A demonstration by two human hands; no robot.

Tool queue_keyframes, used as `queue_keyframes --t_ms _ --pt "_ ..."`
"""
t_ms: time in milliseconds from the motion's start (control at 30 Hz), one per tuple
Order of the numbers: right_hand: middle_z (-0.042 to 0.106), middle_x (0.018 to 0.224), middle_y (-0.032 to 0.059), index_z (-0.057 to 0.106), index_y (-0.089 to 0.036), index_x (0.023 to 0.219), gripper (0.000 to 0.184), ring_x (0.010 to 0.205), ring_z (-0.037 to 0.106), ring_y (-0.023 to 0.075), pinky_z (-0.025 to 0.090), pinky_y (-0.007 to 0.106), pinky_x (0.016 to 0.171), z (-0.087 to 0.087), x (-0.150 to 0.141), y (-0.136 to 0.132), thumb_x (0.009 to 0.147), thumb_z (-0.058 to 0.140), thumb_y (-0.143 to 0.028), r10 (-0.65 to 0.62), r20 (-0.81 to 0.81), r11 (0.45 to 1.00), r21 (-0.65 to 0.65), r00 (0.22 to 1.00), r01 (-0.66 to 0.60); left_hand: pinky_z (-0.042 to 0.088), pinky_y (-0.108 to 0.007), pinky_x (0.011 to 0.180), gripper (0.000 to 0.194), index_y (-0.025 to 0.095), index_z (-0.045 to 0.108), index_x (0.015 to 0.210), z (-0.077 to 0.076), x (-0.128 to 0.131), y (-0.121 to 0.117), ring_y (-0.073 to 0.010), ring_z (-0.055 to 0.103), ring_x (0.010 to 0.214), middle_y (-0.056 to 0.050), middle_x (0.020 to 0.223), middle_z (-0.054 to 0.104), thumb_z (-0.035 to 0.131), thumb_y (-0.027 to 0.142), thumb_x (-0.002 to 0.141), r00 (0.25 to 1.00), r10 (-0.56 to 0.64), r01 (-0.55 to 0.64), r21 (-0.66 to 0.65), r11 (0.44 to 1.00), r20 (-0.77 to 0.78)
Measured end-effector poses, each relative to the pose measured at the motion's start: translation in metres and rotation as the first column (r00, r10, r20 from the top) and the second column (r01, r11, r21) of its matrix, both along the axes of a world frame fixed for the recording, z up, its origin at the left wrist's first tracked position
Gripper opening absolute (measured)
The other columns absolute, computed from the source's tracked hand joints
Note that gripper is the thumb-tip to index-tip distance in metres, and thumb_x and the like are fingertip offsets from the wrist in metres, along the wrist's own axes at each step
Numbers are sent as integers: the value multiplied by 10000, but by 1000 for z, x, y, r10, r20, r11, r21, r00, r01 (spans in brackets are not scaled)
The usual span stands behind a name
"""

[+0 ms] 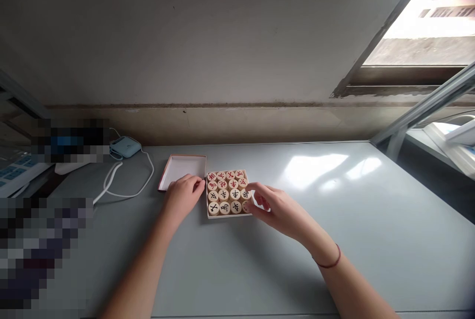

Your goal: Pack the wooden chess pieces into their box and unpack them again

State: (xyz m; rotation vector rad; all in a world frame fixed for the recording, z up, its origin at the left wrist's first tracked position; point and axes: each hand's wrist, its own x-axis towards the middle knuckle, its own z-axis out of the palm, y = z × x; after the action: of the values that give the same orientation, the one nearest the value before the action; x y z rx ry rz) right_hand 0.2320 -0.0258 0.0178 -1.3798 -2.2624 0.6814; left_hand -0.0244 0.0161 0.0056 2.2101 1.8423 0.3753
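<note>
A shallow white-walled box (230,216) lies on the desk. It holds rows of round wooden Chinese chess pieces (223,195), red characters in the far rows and black in the near ones. My left hand (182,195) is loosely closed beside the box's left wall, its fingers curled under; nothing shows in it. My right hand (274,207) is at the right edge, thumb and index finger apart, their tips over the rightmost pieces. It partly hides that side of the box. Behind my left hand lies the box lid (184,167), inner side up.
A light blue device (126,146) with a white cable (148,180) lies at the back left of the grey desk (334,230). A wall runs along the back edge. Metal frame posts stand at both sides, with a power strip (17,173) at far left.
</note>
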Motion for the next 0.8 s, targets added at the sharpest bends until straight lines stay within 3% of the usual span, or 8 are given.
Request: queue_keyframes --t_ms 200,300,367,433,500,600,700,800 --pt "584 718 23 583 -224 1019 237 564 511 126 411 267 523 1 0 1 941 435 -390 -55 -55 998 37 997 57 393 -314 700 271 206 601 720 14 3 -5 -205 613 740 -48 786 670 385 217 883 991 89 -69 188 980 -104" --pt "607 861 70 598 -220 994 239 653 557 148 455 295 575 -1 -1 1 938 435 -386 -111 -106 987 107 988 122 412 -330 740 295 195 563 739 28 0 -9 -217 594 778 -70 784 633 325 248 905 984 146 -173 376 910 99" --pt "595 1043 112 573 -224 1082 264 757 585 175 484 316 615 -2 -3 2 930 451 -402 -160 -168 976 118 973 181 436 -322 756 273 196 547 789 36 1 -13 -209 586 806 -63 816 619 329 303 913 924 118 -263 379 887 364" --pt "529 1231 145 464 -240 1267 411 871 592 201 513 324 637 -1 -4 1 904 500 -432 -186 -269 978 42 945 204 466 -298 723 249 202 538 837 41 5 -18 -190 588 802 -42 834 616 361 363 908 743 81 -293 214 932 665" --pt "458 1343 155 290 -269 1409 611 977 583 217 540 329 678 1 -7 0 881 539 -452 -148 -406 988 -98 902 119 487 -280 650 246 201 539 857 42 12 -23 -174 595 759 -31 839 623 399 402 881 473 118 -205 -21 978 873" --pt "500 1310 129 230 -302 1442 628 1034 579 214 552 342 748 4 -13 -2 900 502 -466 -113 -630 960 -269 768 -79 505 -269 583 242 186 571 912 42 25 -28 -173 616 745 -42 879 650 479 386 812 257 287 -9 -295 955 923" --pt "625 1027 81 160 -303 1478 710 818 616 179 541 336 664 2 -18 -2 891 512 -493 -269 -717 915 -399 644 -62 535 -283 634 380 190 552 1144 40 29 -28 -177 642 783 -50 937 672 489 350 804 296 401 65 -437 897 867" --pt "583 707 -16 33 -282 1512 865 546 521 131 470 294 510 -1 -21 0 862 545 -534 -428 -650 854 -519 628 44 525 -288 644 529 204 456 1331 34 27 -25 -176 651 738 -50 940 687 442 446 861 488 406 -24 -453 891 772"
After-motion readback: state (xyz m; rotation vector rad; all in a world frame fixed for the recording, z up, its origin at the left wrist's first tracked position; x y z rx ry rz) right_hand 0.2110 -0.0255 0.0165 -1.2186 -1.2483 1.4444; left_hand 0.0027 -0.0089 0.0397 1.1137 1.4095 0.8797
